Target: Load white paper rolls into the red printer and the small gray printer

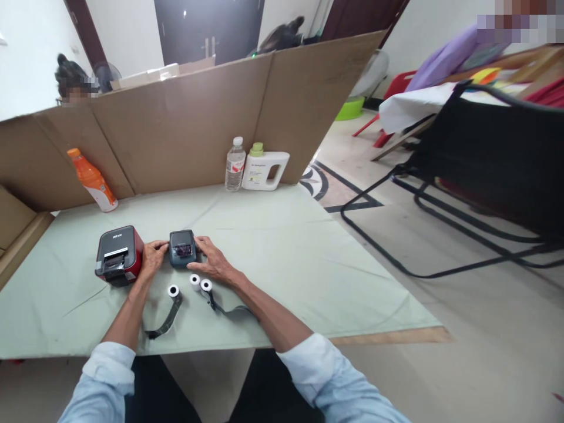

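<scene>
Printer [182, 248], the small dark one, is sitting on the green-covered table [286, 247] between both hands, and it is looking compact, stiff and probably light; its smooth plastic shell may be a little slippery, so the flat sides seem the best places to take hold. Farthest left, an orange bottle [91, 179] is leaning against the cardboard wall [176, 129]. A larger red and black printer [118, 255] is standing just beside the left hand [152, 256], which is pressing its fingers against the small printer's left side. Below, a paper roll [173, 291] is trailing a dark strip. The right hand [212, 260] is cupping the small printer's right side, fingers partly curled around it. Two more paper rolls [200, 284] are lying just under that hand. Farther back, a water bottle [235, 164] and a white jug [264, 168] are standing together.
</scene>
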Tool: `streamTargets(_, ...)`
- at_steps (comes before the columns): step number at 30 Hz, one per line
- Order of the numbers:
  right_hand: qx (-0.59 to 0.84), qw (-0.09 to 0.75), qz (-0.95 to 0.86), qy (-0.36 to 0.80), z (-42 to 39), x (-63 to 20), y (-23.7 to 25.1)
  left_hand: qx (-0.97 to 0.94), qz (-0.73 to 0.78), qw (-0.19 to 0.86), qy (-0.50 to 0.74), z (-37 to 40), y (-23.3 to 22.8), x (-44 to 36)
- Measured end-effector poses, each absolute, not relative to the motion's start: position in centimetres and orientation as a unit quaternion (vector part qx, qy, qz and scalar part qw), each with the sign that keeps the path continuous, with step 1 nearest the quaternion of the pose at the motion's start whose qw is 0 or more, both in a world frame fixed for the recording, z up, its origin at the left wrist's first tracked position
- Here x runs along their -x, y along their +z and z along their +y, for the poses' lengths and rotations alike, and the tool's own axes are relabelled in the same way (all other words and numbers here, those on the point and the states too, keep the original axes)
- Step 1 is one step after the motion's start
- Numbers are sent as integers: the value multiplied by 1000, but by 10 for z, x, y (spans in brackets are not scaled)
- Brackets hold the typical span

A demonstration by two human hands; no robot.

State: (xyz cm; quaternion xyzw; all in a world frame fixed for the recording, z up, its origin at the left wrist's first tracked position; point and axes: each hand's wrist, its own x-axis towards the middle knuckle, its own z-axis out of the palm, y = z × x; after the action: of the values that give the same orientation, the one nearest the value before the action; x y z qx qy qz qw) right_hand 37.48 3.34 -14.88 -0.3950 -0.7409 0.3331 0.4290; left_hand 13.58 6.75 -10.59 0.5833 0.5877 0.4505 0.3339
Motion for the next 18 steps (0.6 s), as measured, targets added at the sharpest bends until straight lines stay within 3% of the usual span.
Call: streamTargets(18, 393, 424, -744, 334, 33, -376, -147, -499, 653, 440, 360, 83, -88, -136)
